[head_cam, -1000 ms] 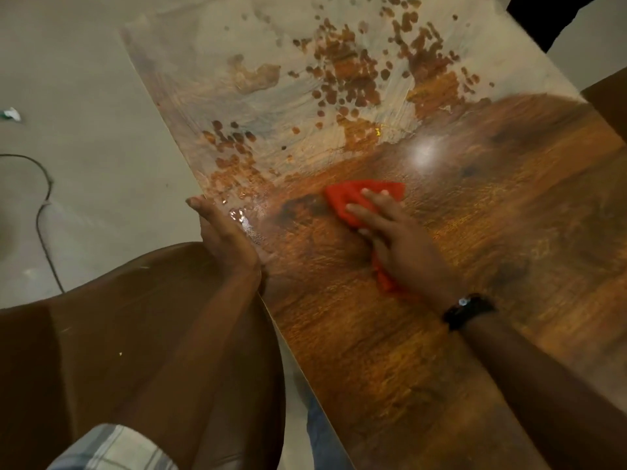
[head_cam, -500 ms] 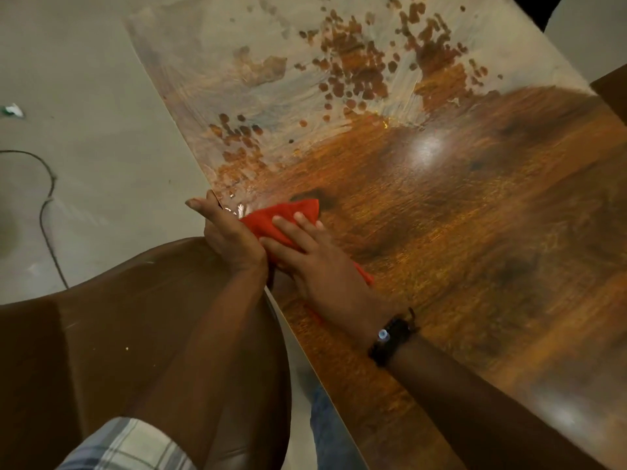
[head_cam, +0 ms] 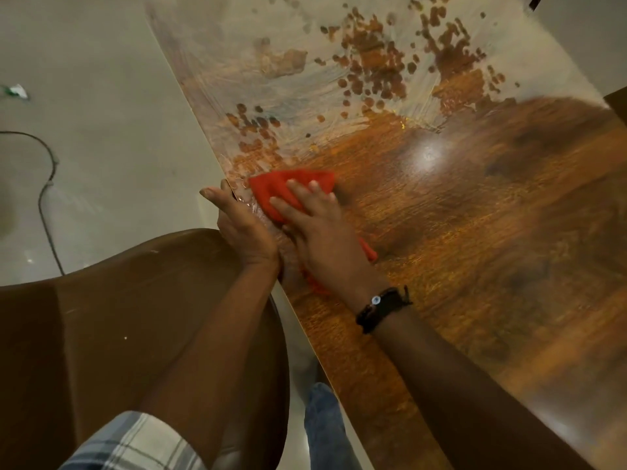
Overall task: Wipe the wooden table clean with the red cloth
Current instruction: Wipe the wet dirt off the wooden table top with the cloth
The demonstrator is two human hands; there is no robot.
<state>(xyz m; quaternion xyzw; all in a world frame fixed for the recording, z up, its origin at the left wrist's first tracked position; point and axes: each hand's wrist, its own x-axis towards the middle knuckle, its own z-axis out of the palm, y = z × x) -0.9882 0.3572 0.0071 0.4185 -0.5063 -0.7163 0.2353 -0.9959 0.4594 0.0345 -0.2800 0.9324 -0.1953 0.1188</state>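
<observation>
The wooden table runs from top centre to bottom right; its far half is dull and filmy with brown blotches, its near half shiny brown. The red cloth lies flat on the table by the left edge. My right hand presses on it with fingers spread, and a dark band sits on that wrist. Against the table's left edge is my left hand, held edge-on with fingers together, touching the right hand and holding nothing.
A brown chair stands close against the table's left edge under my left arm. A dark cable and a small scrap lie on the pale floor at left. My leg in jeans shows below the table edge.
My right hand slid the red cloth left from mid-table to the left edge beside my left hand, then slightly forward. My left hand stayed at the edge.
</observation>
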